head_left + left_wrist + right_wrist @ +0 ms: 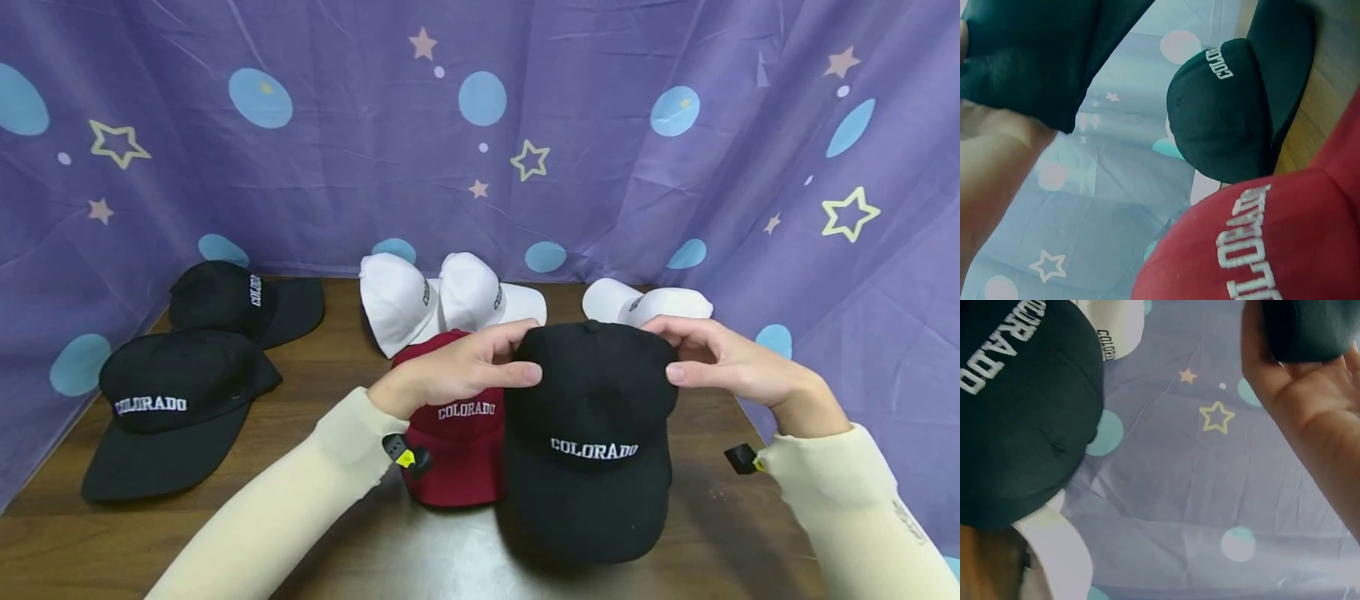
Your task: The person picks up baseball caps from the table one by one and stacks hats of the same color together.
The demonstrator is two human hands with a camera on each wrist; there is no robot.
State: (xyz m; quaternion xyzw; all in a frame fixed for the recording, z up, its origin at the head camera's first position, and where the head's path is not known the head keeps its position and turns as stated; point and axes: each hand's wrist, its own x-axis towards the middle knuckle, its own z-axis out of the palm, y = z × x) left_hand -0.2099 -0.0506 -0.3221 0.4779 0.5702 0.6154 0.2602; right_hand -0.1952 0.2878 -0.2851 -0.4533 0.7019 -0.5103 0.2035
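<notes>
Both hands hold a black cap (592,492) with white COLORADO lettering, right of centre in the head view, crown up and brim towards me. My left hand (468,367) grips its left side, thumb on the front and fingers behind. On the opposite side my right hand (731,367) grips it the same way. Dark fabric (1022,62) meets the left hand in the left wrist view, and a dark edge (1313,331) meets the right hand in the right wrist view. A red cap (457,450) sits beside the held cap, partly hidden by it and my left hand.
Two black caps, one in front (183,408) and one behind (217,304), lie at the left of the wooden table (337,533). White caps (393,300) stand at the back middle, and another white cap (671,304) at the back right. A purple star-patterned curtain (600,208) surrounds the table.
</notes>
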